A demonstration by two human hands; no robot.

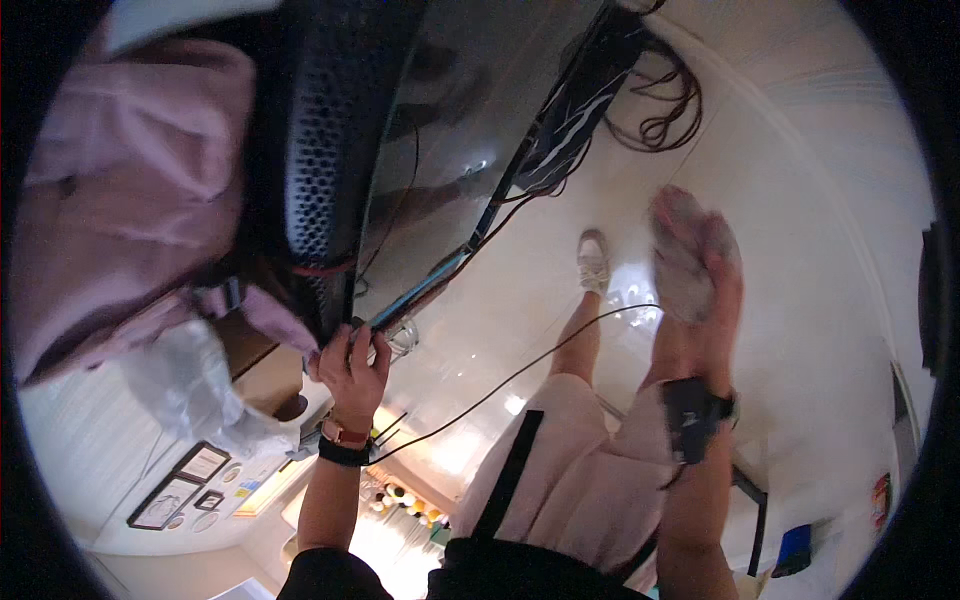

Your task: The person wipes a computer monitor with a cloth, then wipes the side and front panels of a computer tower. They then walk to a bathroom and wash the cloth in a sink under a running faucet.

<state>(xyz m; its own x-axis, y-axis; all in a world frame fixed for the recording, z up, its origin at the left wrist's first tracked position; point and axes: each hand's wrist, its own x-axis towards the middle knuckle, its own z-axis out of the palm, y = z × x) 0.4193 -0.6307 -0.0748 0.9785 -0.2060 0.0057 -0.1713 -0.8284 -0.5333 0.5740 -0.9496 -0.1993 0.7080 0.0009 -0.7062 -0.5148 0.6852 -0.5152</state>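
Note:
My left hand [352, 367] has its fingers curled over the lower corner of a glossy dark panel [442, 135], where thin cables run along the edge. Beside that panel, a black housing with a perforated vent [315, 165] extends upward. My right hand [721, 277] is raised above the floor, blurred by motion, and holds a crumpled grey cloth [679, 255]. It is apart from the panel. A watch [341, 433] and a black band are on my left wrist; a black device [686, 420] is strapped to my right wrist.
A pink bag [142, 172] and a translucent plastic bag [195, 390] are at left. A thin black cable [517, 375] stretches from my left wrist across my legs. Coiled dark cable [667, 112] lies on the pale floor [810, 285]. A blue object [793, 549] is at lower right.

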